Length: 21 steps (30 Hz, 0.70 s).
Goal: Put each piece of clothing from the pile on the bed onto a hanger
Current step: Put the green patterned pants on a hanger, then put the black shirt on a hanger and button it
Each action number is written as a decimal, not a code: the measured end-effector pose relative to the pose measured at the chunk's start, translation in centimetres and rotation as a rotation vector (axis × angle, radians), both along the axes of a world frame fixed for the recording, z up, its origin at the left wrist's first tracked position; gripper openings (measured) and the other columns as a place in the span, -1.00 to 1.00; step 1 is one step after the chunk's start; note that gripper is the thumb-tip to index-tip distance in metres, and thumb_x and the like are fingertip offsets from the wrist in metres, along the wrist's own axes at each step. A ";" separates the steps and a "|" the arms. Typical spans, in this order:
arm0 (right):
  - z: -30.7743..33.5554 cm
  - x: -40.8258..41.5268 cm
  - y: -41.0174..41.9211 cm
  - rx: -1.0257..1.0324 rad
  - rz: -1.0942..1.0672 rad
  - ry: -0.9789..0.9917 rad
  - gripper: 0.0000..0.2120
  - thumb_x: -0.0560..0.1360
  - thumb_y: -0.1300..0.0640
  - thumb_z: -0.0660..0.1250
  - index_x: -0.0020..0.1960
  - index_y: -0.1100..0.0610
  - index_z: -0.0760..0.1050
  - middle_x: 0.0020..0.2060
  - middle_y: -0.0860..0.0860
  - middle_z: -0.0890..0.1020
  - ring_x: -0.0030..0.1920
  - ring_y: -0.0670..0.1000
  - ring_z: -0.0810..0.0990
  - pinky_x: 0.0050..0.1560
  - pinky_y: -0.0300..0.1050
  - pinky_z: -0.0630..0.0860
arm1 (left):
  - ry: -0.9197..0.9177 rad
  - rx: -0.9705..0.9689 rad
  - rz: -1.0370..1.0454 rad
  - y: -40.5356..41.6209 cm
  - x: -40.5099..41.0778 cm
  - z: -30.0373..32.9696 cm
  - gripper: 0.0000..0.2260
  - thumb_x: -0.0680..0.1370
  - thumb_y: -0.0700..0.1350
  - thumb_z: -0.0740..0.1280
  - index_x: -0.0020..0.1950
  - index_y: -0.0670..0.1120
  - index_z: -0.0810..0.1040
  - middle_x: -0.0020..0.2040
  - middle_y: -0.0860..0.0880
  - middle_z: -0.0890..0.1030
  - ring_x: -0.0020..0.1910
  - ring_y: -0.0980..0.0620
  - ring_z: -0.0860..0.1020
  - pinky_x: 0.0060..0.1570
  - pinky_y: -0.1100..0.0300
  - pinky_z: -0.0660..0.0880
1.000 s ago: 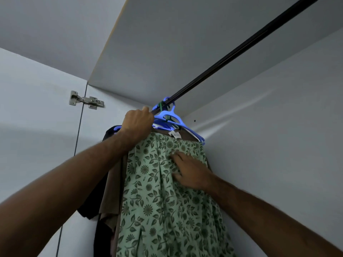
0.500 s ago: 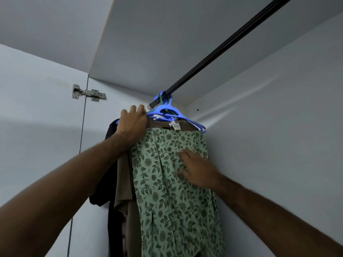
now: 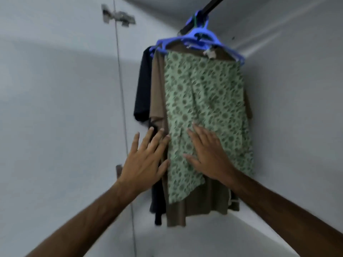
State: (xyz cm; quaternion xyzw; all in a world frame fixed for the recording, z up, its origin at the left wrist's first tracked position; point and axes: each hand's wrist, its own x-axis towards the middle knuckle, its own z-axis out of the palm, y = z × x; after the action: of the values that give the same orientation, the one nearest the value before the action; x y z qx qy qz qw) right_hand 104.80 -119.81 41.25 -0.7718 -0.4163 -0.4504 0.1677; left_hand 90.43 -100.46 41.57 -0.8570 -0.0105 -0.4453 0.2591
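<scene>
- Green floral-print garment (image 3: 204,112) hangs foremost in the wardrobe corner, draped from a blue plastic hanger (image 3: 199,37) whose hook sits on the black rail (image 3: 207,11) near the rail's end.
- Several blue hangers are bunched together at that spot on the rail; how many cannot be told.
- Directly behind the floral piece hangs a brown garment (image 3: 194,206), which reaches lower than the floral hem and shows along its left edge and below it.
- Behind that, furthest left, hangs a dark navy or black garment (image 3: 143,89), its short sleeve sticking out towards the wardrobe door.
- A small white label (image 3: 210,53) shows at the top of the clothes, just under the hanger's shoulder.
- The right hand (image 3: 209,154) lies flat against the lower half of the floral fabric, fingers straight and spread, palm to the cloth, gripping nothing.
- The left hand (image 3: 146,160) is open too, fingers fanned apart; its fingertips lie over the left edge of the hanging clothes, at the brown and dark garments, and it grasps nothing. Whether it actually presses on them cannot be told through the blur.
- A metal hinge (image 3: 118,15) sits on the white door (image 3: 55,108) at upper left.
- White wardrobe walls (image 3: 297,117) enclose the corner.
</scene>
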 end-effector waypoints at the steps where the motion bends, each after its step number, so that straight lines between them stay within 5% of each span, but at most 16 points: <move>1: -1.8 -1.6 1.3 -0.039 0.015 -0.011 -0.23 0.58 -0.33 0.10 0.63 0.08 0.08 0.62 0.06 0.07 0.60 0.12 0.10 0.53 0.26 0.13 | 0.018 -0.014 0.028 1.1 -1.8 -1.9 -0.41 0.64 0.21 0.04 0.61 -0.06 0.21 0.60 -0.10 0.21 0.59 -0.18 0.14 0.48 -0.29 0.13; 11: -17.0 -23.9 17.7 -0.285 0.301 0.185 -0.21 0.56 -0.35 0.02 0.64 0.06 -0.02 0.64 0.06 -0.03 0.62 0.11 -0.03 0.57 0.27 -0.04 | 0.198 -0.241 0.333 13.8 -29.2 -17.1 -0.35 0.66 0.25 -0.03 0.65 -0.09 0.01 0.65 -0.11 -0.01 0.62 -0.17 -0.07 0.52 -0.29 -0.02; 21: -27.3 -51.2 35.1 -0.510 0.664 0.244 -0.22 0.57 -0.32 0.11 0.64 0.06 0.03 0.63 0.06 0.02 0.62 0.12 0.00 0.58 0.26 -0.05 | 0.287 -0.408 0.686 23.7 -59.3 -27.5 -0.33 0.64 0.24 -0.01 0.64 -0.13 0.06 0.64 -0.15 0.02 0.62 -0.18 -0.06 0.52 -0.30 -0.01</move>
State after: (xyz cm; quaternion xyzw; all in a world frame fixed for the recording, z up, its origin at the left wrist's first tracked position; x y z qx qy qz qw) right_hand 53.61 -84.70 14.00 -0.6605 -0.7169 -0.1603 0.1555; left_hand 31.16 -76.74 14.10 -0.8909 -0.3468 -0.1982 0.2161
